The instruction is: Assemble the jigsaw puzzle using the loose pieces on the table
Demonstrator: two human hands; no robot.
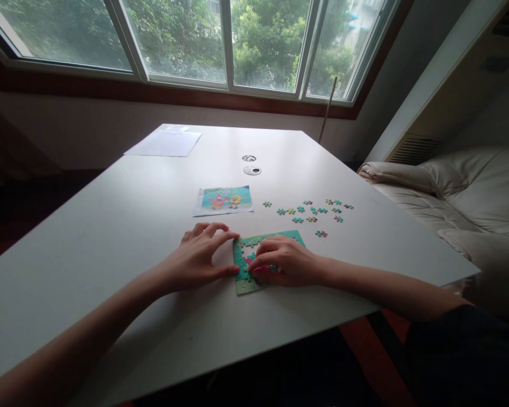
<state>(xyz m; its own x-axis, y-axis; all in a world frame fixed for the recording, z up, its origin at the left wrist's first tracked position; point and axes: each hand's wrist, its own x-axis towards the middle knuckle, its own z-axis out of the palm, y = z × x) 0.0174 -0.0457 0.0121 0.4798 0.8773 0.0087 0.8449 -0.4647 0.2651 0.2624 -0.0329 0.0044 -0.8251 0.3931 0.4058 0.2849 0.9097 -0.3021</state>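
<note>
A partly assembled jigsaw puzzle (245,285) lies on the table, its border joined and gaps showing in its middle. At its left edge, my left hand (203,251) rests with fingers apart, thumb and index fingertip touching the border. My right hand (284,260) covers much of the puzzle's right half. Its fingers are bent and drawn together at a puzzle piece near the pink part, which they largely hide. Beyond the puzzle lies a picture sheet (224,199) with cartoon figures. Several loose puzzle pieces (301,209) are scattered to the right of that sheet.
The white table (152,198) has its near edge just below my hands. Sheets of paper (165,142) lie at its far left corner. Two round cable-hole fittings (252,170) are set in the tabletop. A pale padded sofa (470,192) stands at the right.
</note>
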